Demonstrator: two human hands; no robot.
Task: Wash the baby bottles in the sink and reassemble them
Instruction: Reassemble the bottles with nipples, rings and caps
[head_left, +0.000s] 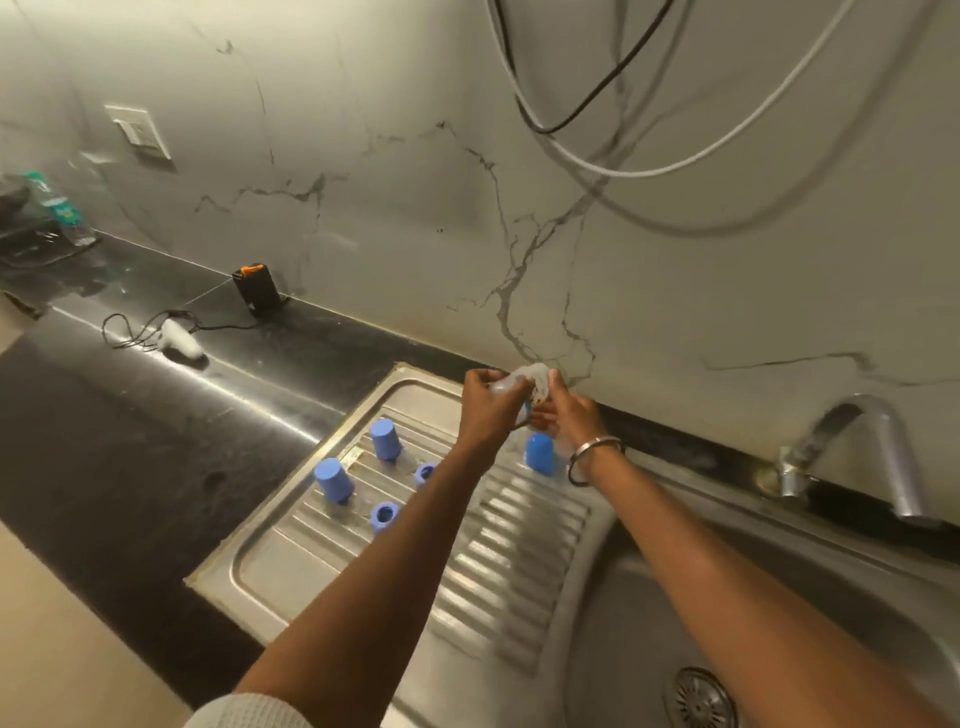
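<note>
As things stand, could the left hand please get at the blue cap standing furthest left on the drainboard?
Probably not at once: the left hand and right hand both hold a clear bottle. Once freed, the way to that blue cap looks open.

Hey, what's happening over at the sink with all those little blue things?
A person is working on baby bottle parts. Both hands, the left hand and the right hand, hold a clear bottle up over the far end of the steel drainboard. Three blue caps stand on the drainboard, with two blue rings among them. The tap does not appear to be running.
</note>
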